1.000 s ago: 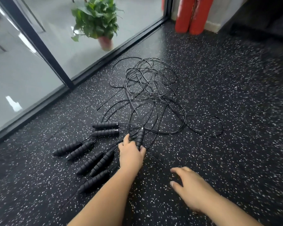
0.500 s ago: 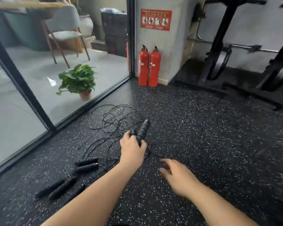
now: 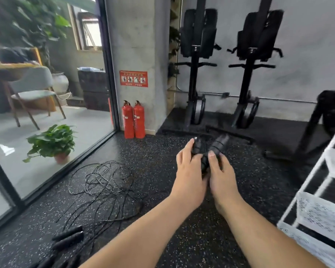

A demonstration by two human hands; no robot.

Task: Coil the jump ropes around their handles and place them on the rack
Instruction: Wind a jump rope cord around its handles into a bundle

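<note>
Lower left of frame, the slack rope tangle point(image 3: 104, 182) lies on the floor. At centre, left hand point(image 3: 189, 169) and right hand point(image 3: 221, 171) each curl round one of the two black handles point(image 3: 219, 143) — side by side, long axes pointing up-frame. The white rack point(image 3: 315, 211) stands at the right edge, nearer the right hand.
</note>
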